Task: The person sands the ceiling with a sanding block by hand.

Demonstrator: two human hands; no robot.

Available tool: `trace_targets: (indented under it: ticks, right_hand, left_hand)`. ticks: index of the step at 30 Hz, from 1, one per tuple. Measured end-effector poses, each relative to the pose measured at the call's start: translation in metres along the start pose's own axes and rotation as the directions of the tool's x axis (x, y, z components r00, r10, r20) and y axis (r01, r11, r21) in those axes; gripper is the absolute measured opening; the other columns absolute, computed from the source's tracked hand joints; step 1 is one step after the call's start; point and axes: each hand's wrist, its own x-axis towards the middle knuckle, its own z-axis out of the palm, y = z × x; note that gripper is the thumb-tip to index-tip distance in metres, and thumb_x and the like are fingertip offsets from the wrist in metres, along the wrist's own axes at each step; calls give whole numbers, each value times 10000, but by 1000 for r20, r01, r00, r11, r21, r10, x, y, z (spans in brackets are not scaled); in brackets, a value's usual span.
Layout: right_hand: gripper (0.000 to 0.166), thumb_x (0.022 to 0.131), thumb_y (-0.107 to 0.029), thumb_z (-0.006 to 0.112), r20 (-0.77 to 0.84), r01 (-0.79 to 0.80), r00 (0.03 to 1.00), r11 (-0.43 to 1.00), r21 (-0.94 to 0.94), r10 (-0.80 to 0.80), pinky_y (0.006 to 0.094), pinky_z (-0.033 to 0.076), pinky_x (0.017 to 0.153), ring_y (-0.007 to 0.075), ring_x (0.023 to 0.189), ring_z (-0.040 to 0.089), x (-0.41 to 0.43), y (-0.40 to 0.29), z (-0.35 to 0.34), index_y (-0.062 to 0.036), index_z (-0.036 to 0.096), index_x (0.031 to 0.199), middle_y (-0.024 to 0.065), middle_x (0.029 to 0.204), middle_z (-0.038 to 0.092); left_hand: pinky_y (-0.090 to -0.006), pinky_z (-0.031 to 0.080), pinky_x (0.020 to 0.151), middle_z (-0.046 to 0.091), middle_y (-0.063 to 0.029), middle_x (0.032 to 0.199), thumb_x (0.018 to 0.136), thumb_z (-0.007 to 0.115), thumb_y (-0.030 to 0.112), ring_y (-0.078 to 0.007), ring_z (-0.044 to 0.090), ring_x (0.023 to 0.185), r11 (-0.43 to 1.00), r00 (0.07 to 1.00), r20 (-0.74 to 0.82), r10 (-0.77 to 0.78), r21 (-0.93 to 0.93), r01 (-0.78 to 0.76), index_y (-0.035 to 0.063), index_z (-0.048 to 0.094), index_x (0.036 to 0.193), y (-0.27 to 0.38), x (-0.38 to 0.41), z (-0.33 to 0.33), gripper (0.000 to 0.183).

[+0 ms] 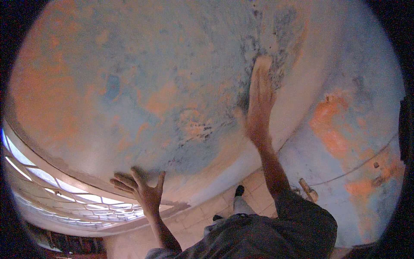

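Observation:
Before me rises a wall (181,58) with patchy blue-grey and orange paint, worn and marked with dark scuffs. My right hand (262,87) reaches up along its right part, laid flat with the fingers together and slightly blurred. The palm faces the wall, so anything under it is hidden. Lower and to the left, my left hand (145,189) has its fingers spread and holds nothing visible. It is close to the wall above the window; whether the fingertips touch is unclear. A rough, flaked patch (197,128) with dark marks lies between the two hands.
At left is a bright window with a lattice grille (81,204). A side wall (336,200) with orange patches meets the wall at right. A cable (352,170) hangs there, near a small pale object (309,191). Tiled floor (197,210) lies below, around my feet.

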Motion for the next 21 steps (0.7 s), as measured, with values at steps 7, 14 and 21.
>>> trace_targets:
  ticks: [7,14,21]
  right_hand:
    - [969,721,-306,709,-44,3,999,995,99,2,484,99,1123,341,1412,124,13,-1,-4,1,161,1459,192,1525,149]
    - [992,661,-155,729,-44,-61,997,995,82,65,497,96,1122,366,1405,152,36,-15,-17,-38,165,1469,197,1522,167]
    - [911,751,-216,657,118,-78,990,997,23,75,511,58,1134,352,1420,97,11,-16,-17,-9,135,1467,183,1532,139]
  left_hand:
    - [-719,31,1022,-93,-322,1483,653,765,564,-545,-120,1342,1000,1000,14,13,11,-14,190,184,1467,-2,-3,-1,1067]
    - [-704,31,1036,-73,-308,1492,682,738,572,-524,-114,1354,999,1000,-25,-5,34,6,160,209,1459,1,-1,-2,1027]
    - [-702,25,1038,-72,-294,1499,692,731,565,-523,-108,1356,1000,1000,0,2,14,-2,193,197,1469,-3,-3,1,1013]
